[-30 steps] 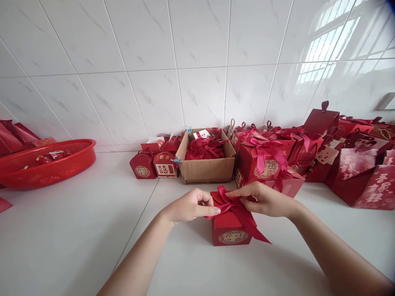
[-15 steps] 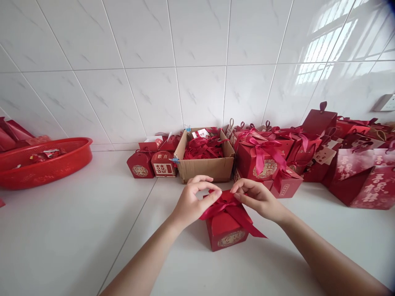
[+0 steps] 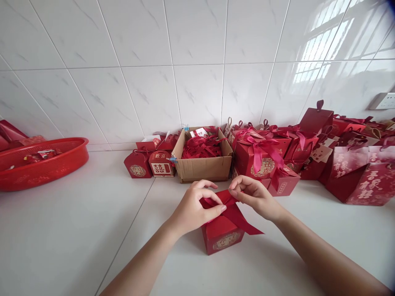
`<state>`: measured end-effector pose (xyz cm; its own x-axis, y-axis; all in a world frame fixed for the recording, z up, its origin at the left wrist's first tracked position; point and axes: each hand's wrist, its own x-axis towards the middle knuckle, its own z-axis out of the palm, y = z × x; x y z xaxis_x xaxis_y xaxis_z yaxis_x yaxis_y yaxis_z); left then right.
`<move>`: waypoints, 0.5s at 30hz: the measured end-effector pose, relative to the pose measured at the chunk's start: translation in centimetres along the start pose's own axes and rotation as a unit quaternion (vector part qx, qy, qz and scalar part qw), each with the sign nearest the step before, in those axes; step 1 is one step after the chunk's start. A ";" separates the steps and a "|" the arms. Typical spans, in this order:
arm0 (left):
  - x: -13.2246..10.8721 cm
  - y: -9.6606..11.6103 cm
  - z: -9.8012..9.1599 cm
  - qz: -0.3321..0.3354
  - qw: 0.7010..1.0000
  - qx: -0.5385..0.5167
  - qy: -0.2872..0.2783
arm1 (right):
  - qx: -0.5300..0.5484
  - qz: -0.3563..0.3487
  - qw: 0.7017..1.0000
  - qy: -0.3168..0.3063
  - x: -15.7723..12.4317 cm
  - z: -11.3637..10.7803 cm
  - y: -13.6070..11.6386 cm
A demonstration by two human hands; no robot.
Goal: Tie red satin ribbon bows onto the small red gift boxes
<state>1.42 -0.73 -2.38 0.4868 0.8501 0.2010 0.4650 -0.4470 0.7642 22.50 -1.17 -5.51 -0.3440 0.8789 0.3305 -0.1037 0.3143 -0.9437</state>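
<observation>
A small red gift box (image 3: pixel 222 238) with a gold round emblem stands upright in front of me on the white surface. A red ribbon (image 3: pixel 243 220) lies across its top, one tail hanging over the right side. Thumb and forefinger of my left hand (image 3: pixel 193 207) pinch the ribbon near the middle of the top. My right hand (image 3: pixel 254 197) has its fingertips pinched on the ribbon at the back right of the top. My fingers hide part of the knot and the box's far side.
Behind the box stands a cardboard box (image 3: pixel 203 169) full of red ribbons. Red gift boxes with bows (image 3: pixel 261 158) are stacked to its right, more bags (image 3: pixel 370 185) beyond. Two small boxes (image 3: pixel 138 165) sit left, then a red plastic basket (image 3: pixel 61 164). A tiled wall (image 3: pixel 197 94) closes the back.
My left thumb and forefinger have moved slightly right and down onto the ribbon's middle. My right fingertips have shifted slightly left. The box is turned a little, and the view has shifted slightly.
</observation>
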 end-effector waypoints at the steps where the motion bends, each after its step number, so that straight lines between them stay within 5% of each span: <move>1: 0.0 0.0 0.0 -0.002 1.000 0.001 -0.003 | 0.002 -0.001 1.000 -0.002 0.0 -0.1 -0.1; 11: 0.0 -0.2 -0.3 0.002 0.999 -0.018 -0.034 | -0.061 0.007 0.997 -0.043 -0.3 -1.0 -0.9; 15: 0.4 -0.6 -1.4 -0.021 0.993 -0.001 0.120 | -0.176 -0.051 0.983 -0.007 -0.5 -0.7 -1.4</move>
<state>0.32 0.29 -1.84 0.2772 0.9096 0.3093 0.4792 -0.4100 0.7761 23.41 -1.80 -4.35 -0.3612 0.8323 0.4205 0.1894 0.5071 -0.8408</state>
